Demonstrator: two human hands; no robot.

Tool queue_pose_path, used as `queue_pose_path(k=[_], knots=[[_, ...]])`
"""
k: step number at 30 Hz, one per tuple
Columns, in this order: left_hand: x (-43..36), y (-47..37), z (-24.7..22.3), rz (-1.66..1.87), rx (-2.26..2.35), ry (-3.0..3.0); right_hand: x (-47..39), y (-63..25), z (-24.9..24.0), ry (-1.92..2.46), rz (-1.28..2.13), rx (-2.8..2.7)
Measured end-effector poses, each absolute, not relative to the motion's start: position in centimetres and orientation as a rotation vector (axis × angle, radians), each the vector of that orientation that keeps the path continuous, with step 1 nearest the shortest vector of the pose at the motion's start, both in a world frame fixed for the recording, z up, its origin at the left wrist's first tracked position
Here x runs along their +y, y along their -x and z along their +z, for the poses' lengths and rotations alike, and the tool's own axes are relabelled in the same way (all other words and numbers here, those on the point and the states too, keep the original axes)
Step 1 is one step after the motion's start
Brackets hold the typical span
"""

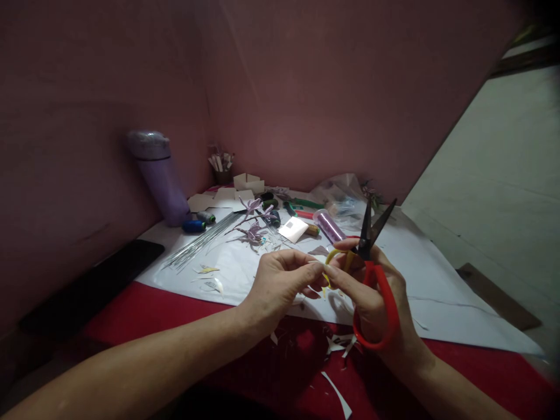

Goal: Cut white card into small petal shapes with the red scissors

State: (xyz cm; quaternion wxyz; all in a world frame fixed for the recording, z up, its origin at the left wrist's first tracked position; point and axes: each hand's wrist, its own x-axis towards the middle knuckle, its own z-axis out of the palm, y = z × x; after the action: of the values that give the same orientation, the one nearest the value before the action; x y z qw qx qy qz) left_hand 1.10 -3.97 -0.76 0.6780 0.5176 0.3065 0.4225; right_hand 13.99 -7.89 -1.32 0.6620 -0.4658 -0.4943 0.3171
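Observation:
My right hand (371,291) is closed around red-handled scissors (385,309); their dark blades point up and stand apart. A curved yellow band (331,261) shows by its fingers, but I cannot tell what it belongs to. My left hand (284,277) is closed in a pinch. Thumb and fingertips of both hands meet over the front of the white sheet (380,318). Whatever lies between the fingertips is too small or hidden to name. White paper scraps (336,395) lie below the hands on the red cloth (289,361).
Lilac wire-stemmed flowers (254,224) lie mid-table beside a bundle of thin wires (201,242). Thread spools (193,226), a glitter tube (329,226), a small white card (293,230) and a plastic bag (343,195) sit behind. A purple bottle (161,181) stands left, by the wall.

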Motion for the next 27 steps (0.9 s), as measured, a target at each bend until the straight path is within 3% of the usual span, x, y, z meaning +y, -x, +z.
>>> queue_pose_path(k=[7,27], knots=[[-4.0,-1.1,-1.4,0.97,0.559,-1.109,-8.4,-13.7,-1.4,1.063,0.457,-1.239],[-4.5,-1.6,-1.5,0.93,0.572,-0.78,-8.2,-12.4,-2.8,1.074,0.559,-1.051]])
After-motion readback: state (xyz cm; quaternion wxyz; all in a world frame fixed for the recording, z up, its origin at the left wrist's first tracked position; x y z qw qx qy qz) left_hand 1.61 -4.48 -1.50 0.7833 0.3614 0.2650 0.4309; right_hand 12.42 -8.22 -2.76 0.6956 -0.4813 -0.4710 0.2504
